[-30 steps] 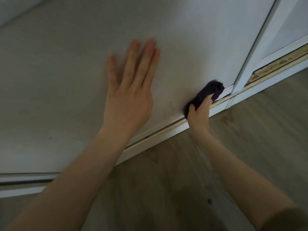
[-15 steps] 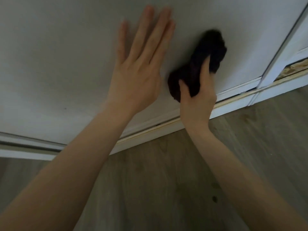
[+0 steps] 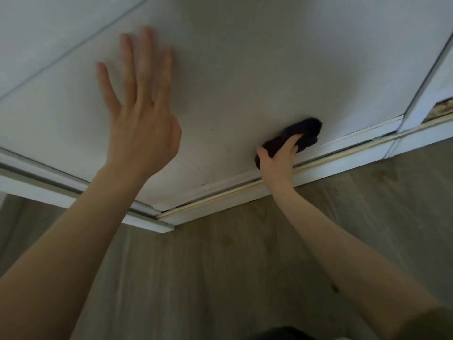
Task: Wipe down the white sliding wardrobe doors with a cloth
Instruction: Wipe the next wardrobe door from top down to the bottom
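While the left hand (image 3: 142, 123) lies flat, the right hand (image 3: 278, 159) presses a bunched dark cloth (image 3: 302, 132) on the smooth white door (image 3: 245, 69).

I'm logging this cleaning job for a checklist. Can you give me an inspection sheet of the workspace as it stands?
Surface: white door, a few small dark specks low on the panel.
Job's things: dark cloth, bunched, pressed on the door just above the bottom track.
Clutter: nothing seen.
Hands: left hand open, fingers spread by the door; right hand grips the cloth.
Cables: nothing seen.
Surroundings: wood-look floor; second door at right.
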